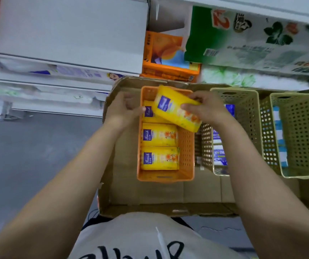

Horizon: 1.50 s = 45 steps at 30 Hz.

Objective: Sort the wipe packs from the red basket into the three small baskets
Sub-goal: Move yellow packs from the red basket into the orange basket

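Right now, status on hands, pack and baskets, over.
Right hand grips yellow pack, tilted over orange basket. Left hand touches a pack in that basket, grip unclear. Three packs already inside. Nothing in the way.
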Each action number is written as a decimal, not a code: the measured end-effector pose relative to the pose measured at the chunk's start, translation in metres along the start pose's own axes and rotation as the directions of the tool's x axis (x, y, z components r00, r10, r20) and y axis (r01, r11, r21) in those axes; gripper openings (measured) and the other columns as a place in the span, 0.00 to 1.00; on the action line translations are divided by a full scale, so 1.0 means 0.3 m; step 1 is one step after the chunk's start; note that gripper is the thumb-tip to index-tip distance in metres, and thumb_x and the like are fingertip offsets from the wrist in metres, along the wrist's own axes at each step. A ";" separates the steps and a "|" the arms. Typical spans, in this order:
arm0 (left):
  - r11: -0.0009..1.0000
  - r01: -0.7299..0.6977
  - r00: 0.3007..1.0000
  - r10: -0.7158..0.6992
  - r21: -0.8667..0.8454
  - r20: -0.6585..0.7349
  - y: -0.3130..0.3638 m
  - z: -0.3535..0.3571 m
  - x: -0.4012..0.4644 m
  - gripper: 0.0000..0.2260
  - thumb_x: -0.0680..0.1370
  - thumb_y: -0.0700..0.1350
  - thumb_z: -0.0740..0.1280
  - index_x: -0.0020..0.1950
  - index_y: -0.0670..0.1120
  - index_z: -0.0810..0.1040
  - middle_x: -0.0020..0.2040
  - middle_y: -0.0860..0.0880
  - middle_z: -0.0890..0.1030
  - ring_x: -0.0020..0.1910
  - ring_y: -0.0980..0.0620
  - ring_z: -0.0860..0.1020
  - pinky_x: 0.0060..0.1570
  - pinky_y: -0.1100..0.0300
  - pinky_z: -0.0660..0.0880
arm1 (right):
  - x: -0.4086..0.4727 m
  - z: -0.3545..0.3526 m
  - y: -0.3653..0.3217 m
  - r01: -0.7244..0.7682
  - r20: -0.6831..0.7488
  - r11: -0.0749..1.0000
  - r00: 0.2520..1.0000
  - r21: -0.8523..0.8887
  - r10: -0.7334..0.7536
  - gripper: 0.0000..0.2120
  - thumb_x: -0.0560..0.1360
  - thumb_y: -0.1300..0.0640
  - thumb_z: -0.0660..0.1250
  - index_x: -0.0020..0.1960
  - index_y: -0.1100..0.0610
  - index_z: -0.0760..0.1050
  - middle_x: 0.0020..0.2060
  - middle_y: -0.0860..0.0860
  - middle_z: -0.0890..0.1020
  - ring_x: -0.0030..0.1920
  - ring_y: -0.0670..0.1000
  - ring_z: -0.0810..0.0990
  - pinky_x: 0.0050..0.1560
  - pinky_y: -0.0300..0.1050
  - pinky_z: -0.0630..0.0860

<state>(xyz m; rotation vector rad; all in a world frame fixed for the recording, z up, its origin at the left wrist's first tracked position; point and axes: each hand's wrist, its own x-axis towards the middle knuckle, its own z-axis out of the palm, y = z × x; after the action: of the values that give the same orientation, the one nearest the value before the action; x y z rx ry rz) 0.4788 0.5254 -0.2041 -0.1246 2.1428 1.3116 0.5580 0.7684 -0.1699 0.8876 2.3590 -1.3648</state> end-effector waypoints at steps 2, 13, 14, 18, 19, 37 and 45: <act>0.998 0.058 0.994 -0.060 0.020 0.096 -0.031 0.023 0.002 0.30 0.72 0.49 0.76 0.71 0.49 0.68 0.61 0.45 0.79 0.58 0.46 0.79 0.58 0.44 0.77 | 0.041 -0.014 0.022 -0.035 -0.052 0.992 0.998 -0.121 0.028 0.17 0.71 0.53 0.77 0.58 0.53 0.80 0.43 0.49 0.83 0.30 0.38 0.80 0.26 0.30 0.71; 0.987 0.155 0.949 -0.133 -0.054 0.285 -0.087 0.041 0.007 0.30 0.76 0.41 0.72 0.75 0.55 0.67 0.54 0.44 0.80 0.50 0.48 0.82 0.36 0.63 0.78 | 0.218 0.211 0.014 0.135 0.196 0.855 0.980 -0.501 -0.039 0.19 0.74 0.47 0.72 0.63 0.52 0.80 0.57 0.51 0.82 0.51 0.50 0.81 0.52 0.46 0.77; 0.986 0.155 0.947 -0.133 -0.054 0.291 -0.086 0.042 0.009 0.29 0.76 0.42 0.72 0.75 0.55 0.67 0.54 0.44 0.80 0.51 0.48 0.82 0.38 0.61 0.78 | 0.220 0.229 0.027 0.147 0.170 0.826 0.983 -0.545 -0.063 0.18 0.75 0.48 0.71 0.63 0.52 0.79 0.60 0.52 0.82 0.58 0.54 0.79 0.59 0.49 0.75; 0.986 0.158 0.947 -0.138 -0.047 0.291 -0.085 0.042 0.012 0.30 0.76 0.42 0.72 0.75 0.56 0.66 0.55 0.44 0.80 0.53 0.48 0.81 0.47 0.54 0.80 | 0.166 0.279 0.078 0.202 0.004 0.606 0.950 -0.769 -0.312 0.19 0.77 0.47 0.67 0.66 0.50 0.75 0.61 0.51 0.80 0.66 0.56 0.71 0.62 0.53 0.68; 0.985 0.162 0.946 -0.141 -0.051 0.290 -0.084 0.042 0.010 0.31 0.76 0.42 0.72 0.75 0.56 0.65 0.56 0.44 0.80 0.53 0.47 0.81 0.48 0.53 0.80 | 0.151 0.285 0.089 0.206 -0.032 0.595 0.931 -0.777 -0.365 0.20 0.76 0.46 0.68 0.66 0.50 0.74 0.62 0.51 0.79 0.66 0.56 0.70 0.61 0.53 0.68; 0.966 0.211 0.949 -0.166 -0.148 0.270 -0.084 0.087 -0.040 0.27 0.78 0.42 0.70 0.75 0.55 0.67 0.57 0.42 0.80 0.52 0.47 0.82 0.43 0.58 0.79 | 0.155 0.289 0.135 0.253 0.061 0.781 0.962 -0.570 -0.267 0.32 0.70 0.53 0.76 0.72 0.50 0.71 0.69 0.53 0.71 0.71 0.58 0.65 0.73 0.51 0.60; 0.986 0.142 0.985 -0.132 -0.087 0.115 -0.069 0.098 -0.081 0.26 0.79 0.44 0.69 0.75 0.50 0.67 0.58 0.43 0.81 0.47 0.49 0.82 0.41 0.57 0.80 | 0.115 0.260 0.061 0.231 0.064 0.765 0.968 -0.601 -0.242 0.30 0.74 0.50 0.73 0.73 0.53 0.68 0.71 0.56 0.71 0.72 0.59 0.66 0.72 0.52 0.63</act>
<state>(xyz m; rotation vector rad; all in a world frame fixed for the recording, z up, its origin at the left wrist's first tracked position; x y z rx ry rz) 0.5197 0.5340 -0.2161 -0.2308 1.9457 1.3101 0.5376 0.7214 -0.2404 0.4170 2.7309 -0.5651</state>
